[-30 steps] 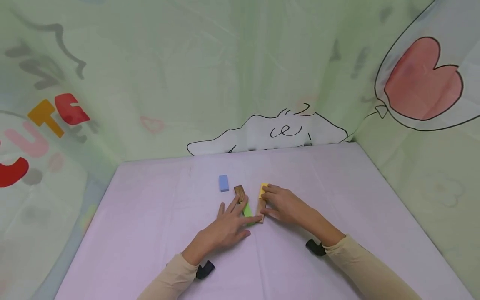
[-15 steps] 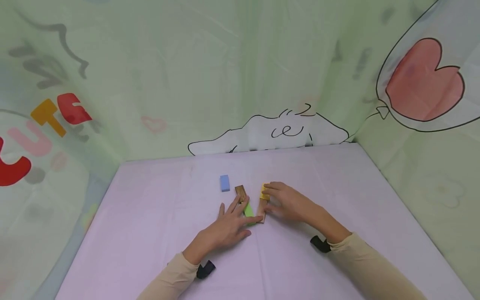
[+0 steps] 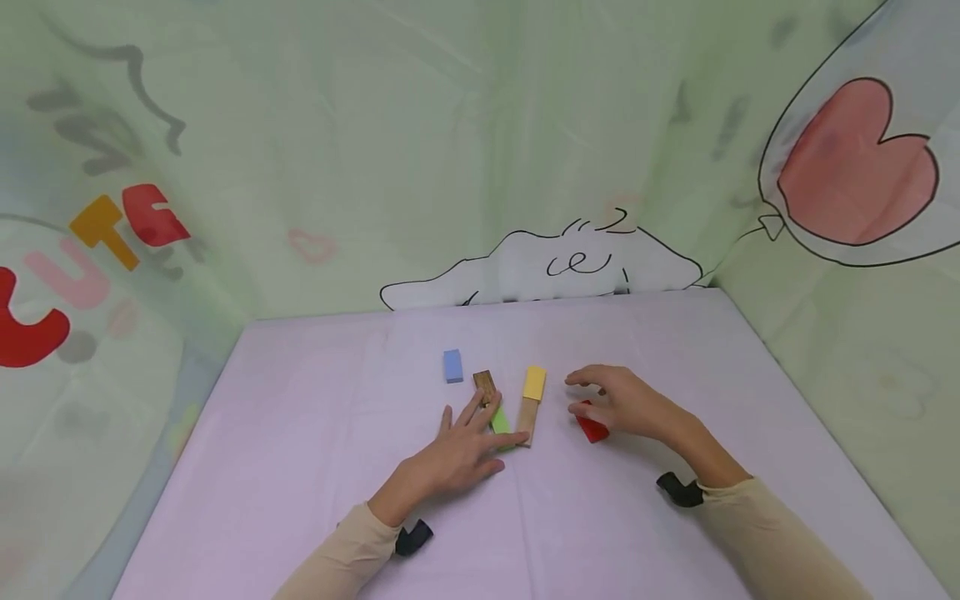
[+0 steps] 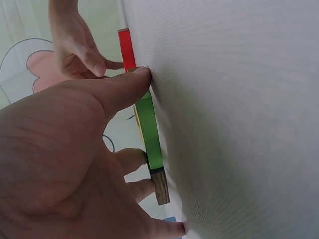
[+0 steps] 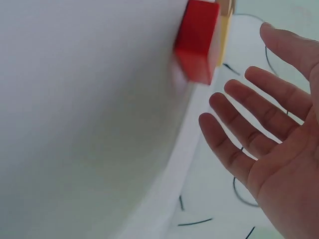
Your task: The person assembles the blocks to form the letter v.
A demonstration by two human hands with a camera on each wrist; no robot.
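Note:
With fingers spread, my left hand (image 3: 452,458) rests on the green block (image 4: 149,130) and the dark brown block (image 3: 484,383), which lie end to end. Its index finger reaches the near end of a light wood block (image 3: 528,418). A yellow block (image 3: 535,383) continues that piece at its far end, forming a second slanted row. Over a red block (image 3: 593,428) hovers my right hand (image 3: 633,406), holding nothing; in the right wrist view its straight fingers are apart from the red block (image 5: 197,42). Part of the green block is hidden under my left hand.
A blue block (image 3: 453,366) lies alone behind the left row. Everything sits on a table with a pale lilac cloth (image 3: 300,433). Printed fabric walls (image 3: 360,150) enclose the back and sides.
My right hand has let go of the yellow block and moved right to the red block, which has come into sight. The left hand stays in place. The head view has shifted slightly.

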